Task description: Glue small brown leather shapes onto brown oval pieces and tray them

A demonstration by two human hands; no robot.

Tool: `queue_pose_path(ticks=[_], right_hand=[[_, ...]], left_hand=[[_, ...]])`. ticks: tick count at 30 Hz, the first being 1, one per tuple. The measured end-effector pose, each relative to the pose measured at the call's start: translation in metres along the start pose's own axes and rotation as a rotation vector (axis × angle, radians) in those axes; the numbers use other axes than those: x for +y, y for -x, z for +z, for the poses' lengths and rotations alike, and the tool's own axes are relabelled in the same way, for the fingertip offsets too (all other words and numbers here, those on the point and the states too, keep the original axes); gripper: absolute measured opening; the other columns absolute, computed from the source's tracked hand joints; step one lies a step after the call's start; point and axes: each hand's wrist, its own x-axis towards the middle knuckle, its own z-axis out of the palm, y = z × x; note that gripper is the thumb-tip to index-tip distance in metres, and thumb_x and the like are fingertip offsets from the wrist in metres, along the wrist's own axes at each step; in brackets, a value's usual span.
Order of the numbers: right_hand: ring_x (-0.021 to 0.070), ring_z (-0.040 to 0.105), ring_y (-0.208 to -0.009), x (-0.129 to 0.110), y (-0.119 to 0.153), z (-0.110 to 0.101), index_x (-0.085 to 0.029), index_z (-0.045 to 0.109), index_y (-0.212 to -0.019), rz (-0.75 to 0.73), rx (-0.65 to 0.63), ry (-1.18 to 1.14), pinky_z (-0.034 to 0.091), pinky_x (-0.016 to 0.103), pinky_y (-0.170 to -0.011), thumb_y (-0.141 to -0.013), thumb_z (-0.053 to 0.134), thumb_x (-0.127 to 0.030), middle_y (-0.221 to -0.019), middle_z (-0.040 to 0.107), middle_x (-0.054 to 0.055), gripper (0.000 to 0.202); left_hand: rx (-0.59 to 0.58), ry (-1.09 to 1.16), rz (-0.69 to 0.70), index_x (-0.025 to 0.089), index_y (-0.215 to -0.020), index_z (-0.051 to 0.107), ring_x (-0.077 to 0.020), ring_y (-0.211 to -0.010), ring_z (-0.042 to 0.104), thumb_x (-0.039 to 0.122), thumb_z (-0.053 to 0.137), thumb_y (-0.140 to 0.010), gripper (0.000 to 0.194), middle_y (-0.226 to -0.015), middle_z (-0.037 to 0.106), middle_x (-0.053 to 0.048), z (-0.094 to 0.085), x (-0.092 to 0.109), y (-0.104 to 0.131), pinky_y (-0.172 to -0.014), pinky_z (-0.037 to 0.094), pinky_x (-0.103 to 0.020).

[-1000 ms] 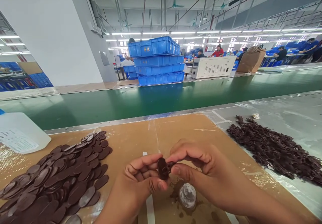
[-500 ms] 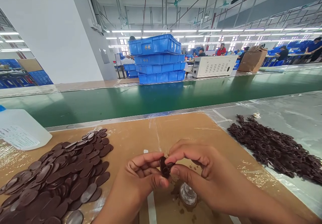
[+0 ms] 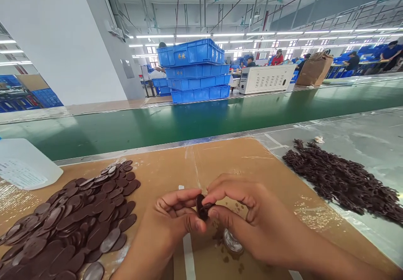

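Observation:
My left hand (image 3: 170, 223) pinches a dark brown oval disc (image 3: 200, 206) on edge between thumb and fingers. Against the disc's right side, my right hand (image 3: 255, 217) closes thumb and forefinger on a small dark brown piece (image 3: 207, 206), whose shape is mostly hidden. Below the right hand stands a small clear round container (image 3: 232, 243), partly covered, with wet spots around it. A large heap of similar oval discs (image 3: 85, 217) lies to the left. To the right is a long pile of small, irregular dark brown pieces (image 3: 340, 177).
A translucent jug (image 3: 30, 162) lies or leans at the left edge. Brown board (image 3: 226, 154) covers the table. Beyond it runs a green conveyor belt (image 3: 151, 124). Stacked blue crates (image 3: 198, 70), a white machine (image 3: 266, 79) and a paper bag (image 3: 315, 69) stand behind; several people work farther back.
Both hands keep hold of the disc and small piece, with only slight finger movement. The whole view has shifted a little. The piles look the same.

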Motion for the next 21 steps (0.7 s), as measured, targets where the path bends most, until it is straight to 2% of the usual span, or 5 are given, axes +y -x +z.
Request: queue_pose_path(ticks=[7, 10, 14, 17, 21], right_hand=[[0.0134, 0.061, -0.077, 0.001, 0.001, 0.004, -0.021, 0.066, -0.083, 0.172, -0.01, -0.195, 0.046, 0.025, -0.068, -0.083, 0.061, -0.023, -0.083, 0.068, 0.0, 0.006], [0.0116, 0.056, -0.065, 0.005, 0.002, 0.008, -0.02, 0.064, -0.084, 0.247, -0.034, -0.272, 0.042, 0.023, -0.055, -0.082, 0.061, -0.029, -0.081, 0.066, 0.0, 0.009], [0.0091, 0.051, -0.058, 0.008, 0.003, 0.011, -0.019, 0.063, -0.086, 0.337, -0.048, -0.317, 0.039, 0.021, -0.05, -0.081, 0.063, -0.033, -0.081, 0.064, 0.001, 0.015], [0.0081, 0.05, -0.059, 0.009, 0.003, 0.012, -0.019, 0.064, -0.086, 0.316, -0.055, -0.324, 0.038, 0.02, -0.05, -0.082, 0.063, -0.031, -0.083, 0.065, 0.001, 0.012], [0.009, 0.052, -0.063, 0.009, 0.003, 0.013, -0.019, 0.063, -0.082, 0.24, -0.04, -0.325, 0.039, 0.02, -0.053, -0.084, 0.061, -0.027, -0.079, 0.067, 0.001, 0.009]], left_hand=[[-0.057, -0.017, 0.022, 0.017, -0.07, 0.073, -0.0117, -0.045, 0.061, 0.011, 0.082, -0.052, 0.021, -0.058, 0.07, -0.002, -0.005, 0.0, -0.002, -0.051, 0.048, -0.02], [-0.029, -0.031, 0.04, 0.017, -0.065, 0.07, -0.0115, -0.041, 0.058, 0.016, 0.082, -0.053, 0.017, -0.049, 0.066, 0.0, -0.003, -0.003, 0.001, -0.047, 0.045, -0.02], [0.029, -0.038, 0.018, 0.018, -0.061, 0.067, -0.0122, -0.039, 0.056, 0.018, 0.084, -0.05, 0.021, -0.036, 0.057, 0.003, -0.003, -0.005, 0.002, -0.045, 0.042, -0.019], [0.032, -0.038, 0.004, 0.017, -0.061, 0.066, -0.0103, -0.038, 0.054, 0.016, 0.085, -0.048, 0.023, -0.036, 0.057, 0.003, -0.003, -0.006, 0.001, -0.045, 0.04, -0.017], [0.053, -0.062, 0.013, 0.016, -0.062, 0.067, -0.0073, -0.044, 0.054, 0.013, 0.086, -0.046, 0.024, -0.049, 0.065, 0.001, -0.003, -0.006, -0.001, -0.048, 0.042, -0.016]])
